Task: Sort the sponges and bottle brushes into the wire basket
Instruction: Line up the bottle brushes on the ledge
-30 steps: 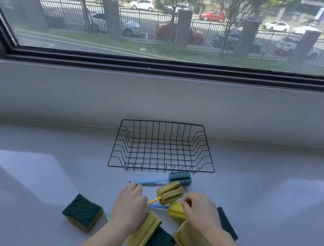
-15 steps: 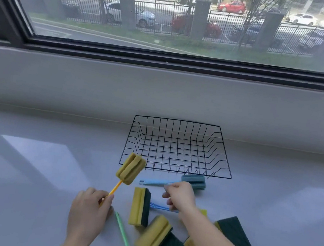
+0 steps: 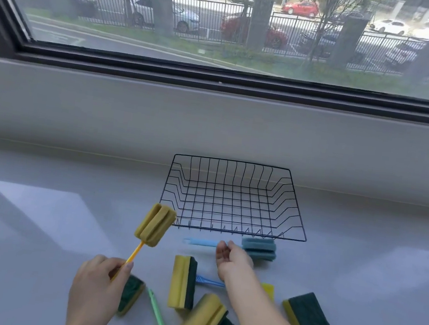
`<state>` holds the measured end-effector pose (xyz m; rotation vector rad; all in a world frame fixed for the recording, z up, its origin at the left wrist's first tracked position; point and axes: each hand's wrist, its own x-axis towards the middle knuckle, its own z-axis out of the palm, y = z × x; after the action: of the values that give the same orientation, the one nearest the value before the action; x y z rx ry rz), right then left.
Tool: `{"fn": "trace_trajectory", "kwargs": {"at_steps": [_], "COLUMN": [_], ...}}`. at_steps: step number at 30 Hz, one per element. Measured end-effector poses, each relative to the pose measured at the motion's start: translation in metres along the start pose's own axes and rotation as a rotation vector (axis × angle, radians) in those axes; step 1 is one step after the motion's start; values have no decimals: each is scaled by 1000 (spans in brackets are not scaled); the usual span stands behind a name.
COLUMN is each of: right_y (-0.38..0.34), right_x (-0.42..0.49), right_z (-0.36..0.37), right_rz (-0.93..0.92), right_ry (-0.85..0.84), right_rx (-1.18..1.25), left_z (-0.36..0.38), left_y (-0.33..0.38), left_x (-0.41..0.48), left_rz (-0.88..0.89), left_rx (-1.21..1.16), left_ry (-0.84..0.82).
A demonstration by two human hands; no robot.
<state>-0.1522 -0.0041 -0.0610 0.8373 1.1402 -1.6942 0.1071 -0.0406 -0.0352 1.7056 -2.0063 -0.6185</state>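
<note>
Left grip [image 3: 97, 285]: closed round the handle of the yellow bottle brush [image 3: 155, 225], with the foam head raised and tilted up-right toward the wire basket [image 3: 235, 161].
Right grip [image 3: 233, 262]: fingers curled on the handle of the blue bottle brush [image 3: 259, 249], just in front of the basket's near rim.
Blue bottle brush axis: left-right, parallel to that rim, head to the right.
Nearer the basket: the right grip; the basket lies straight beyond it and holds nothing yet.

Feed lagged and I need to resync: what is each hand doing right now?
Left hand: holding the yellow bottle brush by its handle.
Right hand: closed on the handle of the blue bottle brush.
</note>
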Motion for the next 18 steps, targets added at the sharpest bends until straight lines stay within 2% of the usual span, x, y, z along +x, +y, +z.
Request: {"fn": "trace_trajectory", "kwargs": {"at_steps": [6, 13, 18], "right_y": [-10, -16, -1], "right_x": [-23, -60, -81], "right_z": [-16, -20, -11], "right_rz": [-30, -140, -137], "right_ry": [-72, -170, -274], "right_rx": [23, -112, -245], "left_z": [0, -12, -26], "left_y": [1, -5, -24], "left_x": [1, -11, -26], "left_rz": [-11, -52, -117], "left_rx": [-62, -109, -180], "left_ry": [-1, 27, 71]}}
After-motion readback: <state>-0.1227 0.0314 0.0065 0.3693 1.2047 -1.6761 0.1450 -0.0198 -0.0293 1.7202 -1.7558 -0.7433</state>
